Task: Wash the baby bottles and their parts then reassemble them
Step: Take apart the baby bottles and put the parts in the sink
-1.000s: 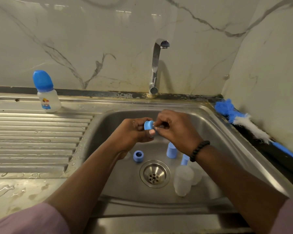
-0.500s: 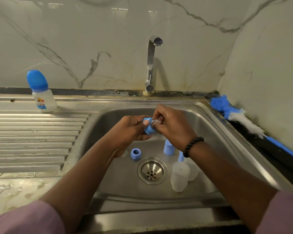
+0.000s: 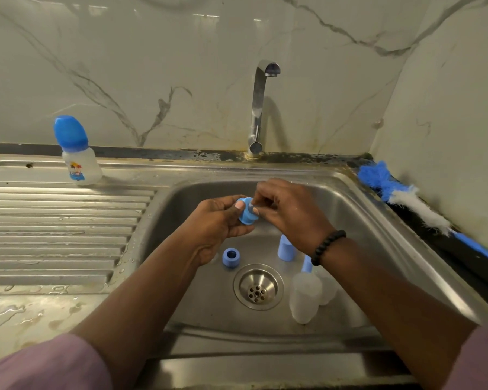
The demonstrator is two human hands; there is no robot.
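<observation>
Over the sink basin [image 3: 358, 220], my left hand [image 3: 217, 220] grips a blue bottle collar ring [image 3: 247, 213]. My right hand [image 3: 288, 212] pinches a small clear teat at the ring's opening. On the basin floor lie another blue ring [image 3: 231, 257], a blue cap [image 3: 285, 248] standing upright, a second blue piece [image 3: 306, 263] partly hidden by my right wrist, and two clear bottle bodies [image 3: 305, 296] set mouth down. An assembled bottle with a blue cap [image 3: 76, 153] stands on the back left ledge.
The tap [image 3: 261, 108] rises behind the basin with no water running. The drain strainer [image 3: 257, 287] sits mid-basin. A ridged wet draining board [image 3: 59, 229] lies to the left. A blue and white bottle brush [image 3: 414, 204] rests along the right wall.
Both hands stayed together over the basin, turning the blue ring so it tilts more; the right fingers keep working the teat at its opening.
</observation>
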